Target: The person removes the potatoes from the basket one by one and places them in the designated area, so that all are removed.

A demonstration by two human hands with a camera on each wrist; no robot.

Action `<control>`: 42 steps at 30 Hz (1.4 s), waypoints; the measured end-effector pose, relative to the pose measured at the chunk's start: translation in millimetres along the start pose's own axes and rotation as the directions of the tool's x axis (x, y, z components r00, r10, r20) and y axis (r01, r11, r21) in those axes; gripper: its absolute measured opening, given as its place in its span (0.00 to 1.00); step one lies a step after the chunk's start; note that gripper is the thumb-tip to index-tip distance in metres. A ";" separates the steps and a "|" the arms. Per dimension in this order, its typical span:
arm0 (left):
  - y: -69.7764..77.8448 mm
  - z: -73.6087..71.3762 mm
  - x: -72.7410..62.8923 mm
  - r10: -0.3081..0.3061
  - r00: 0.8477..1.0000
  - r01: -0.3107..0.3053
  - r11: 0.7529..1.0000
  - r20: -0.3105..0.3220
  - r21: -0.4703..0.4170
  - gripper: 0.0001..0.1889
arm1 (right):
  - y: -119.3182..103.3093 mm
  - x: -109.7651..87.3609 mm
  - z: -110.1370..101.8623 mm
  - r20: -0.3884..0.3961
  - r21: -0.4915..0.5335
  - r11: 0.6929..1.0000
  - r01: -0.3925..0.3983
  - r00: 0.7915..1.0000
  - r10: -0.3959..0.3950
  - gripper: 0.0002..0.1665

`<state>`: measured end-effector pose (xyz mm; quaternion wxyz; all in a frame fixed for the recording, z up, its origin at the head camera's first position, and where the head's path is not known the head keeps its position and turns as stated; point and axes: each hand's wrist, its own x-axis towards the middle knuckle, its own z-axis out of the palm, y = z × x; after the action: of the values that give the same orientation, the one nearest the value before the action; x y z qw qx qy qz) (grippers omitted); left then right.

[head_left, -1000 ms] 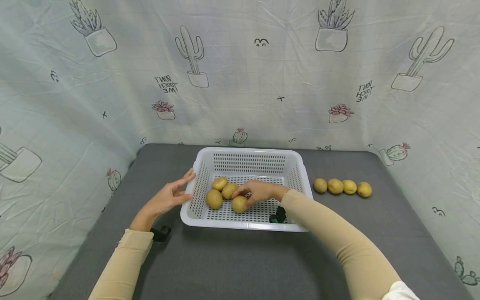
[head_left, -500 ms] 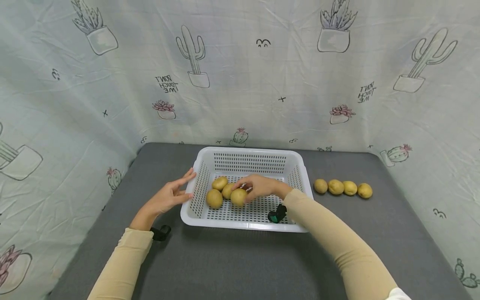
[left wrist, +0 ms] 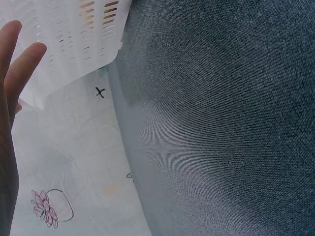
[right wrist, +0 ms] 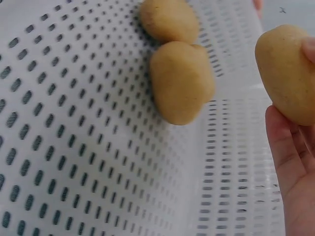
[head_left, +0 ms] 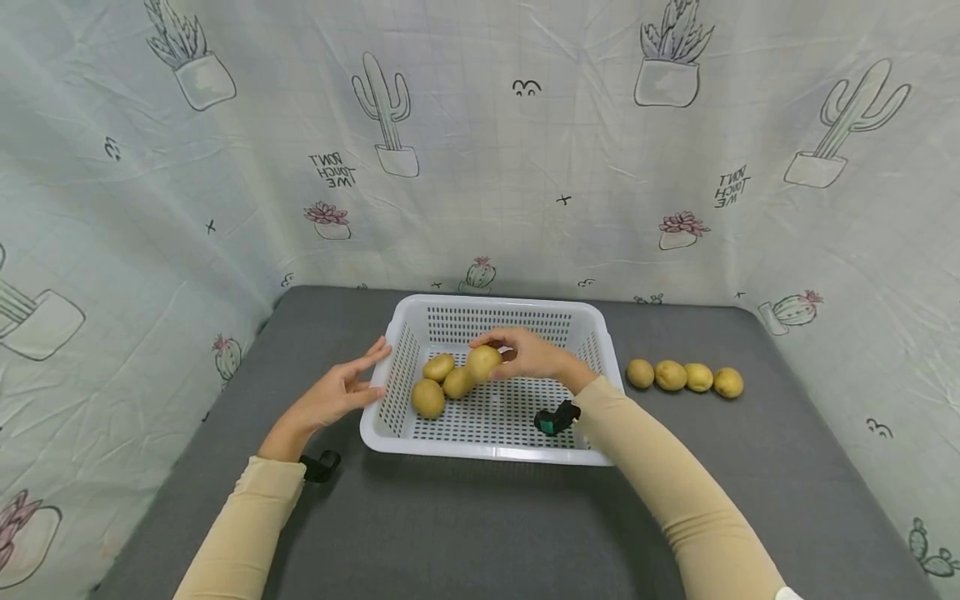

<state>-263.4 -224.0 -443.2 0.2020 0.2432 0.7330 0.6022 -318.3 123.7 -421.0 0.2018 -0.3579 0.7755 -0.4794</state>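
My right hand (head_left: 531, 353) pinches a round yellow potato (head_left: 483, 363) above the floor of the white perforated plastic basket (head_left: 480, 452). In the right wrist view that potato (right wrist: 286, 73) sits between thumb and fingers, raised off the mesh. Three other potatoes lie together in the basket's left half: one at the back (head_left: 438, 367), one at the front (head_left: 428, 399) and one to the right (head_left: 458, 382). My left hand (head_left: 337, 392) has its fingers extended, fingertips at the basket's left rim. In the left wrist view its fingers (left wrist: 24, 66) show against the basket wall (left wrist: 74, 44).
Several potatoes (head_left: 670, 375) stand in a row on the grey cloth right of the basket. The grey table surface (head_left: 480, 533) stretches in front. A patterned curtain (head_left: 480, 167) hangs behind and at both sides. Black wrist straps with a camera (head_left: 557, 418) are on the arms.
My right hand has lifted the potato from the basket floor and moved it up and toward the back. The left hand stays at the rim.
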 end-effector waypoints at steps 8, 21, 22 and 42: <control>-0.7 2.0 -0.4 -0.005 1.000 0.005 1.000 0.002 -0.004 0.39 | -7.1 -8.1 -5.6 -0.100 0.057 0.997 0.049 0.994 -0.043 0.30; 0.3 2.0 -0.4 -0.014 1.000 0.014 1.000 -0.004 0.018 0.39 | -26.4 -30.1 -16.8 -0.278 0.121 0.958 0.261 0.935 -0.220 0.35; 0.3 2.3 -0.2 -0.016 1.000 0.016 1.000 -0.003 0.016 0.39 | -28.4 -33.0 -18.0 -0.286 0.111 0.955 0.276 0.929 -0.235 0.35; 1.4 1.6 -0.3 -0.017 1.000 0.017 1.000 -0.008 0.016 0.39 | -41.7 -129.2 -56.7 -0.560 0.105 0.826 0.554 0.719 -0.412 0.32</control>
<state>-262.0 -222.8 -442.1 0.2023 0.2365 0.7407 0.5954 -254.9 242.5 -361.8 -0.1002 -0.3775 0.6071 -0.6921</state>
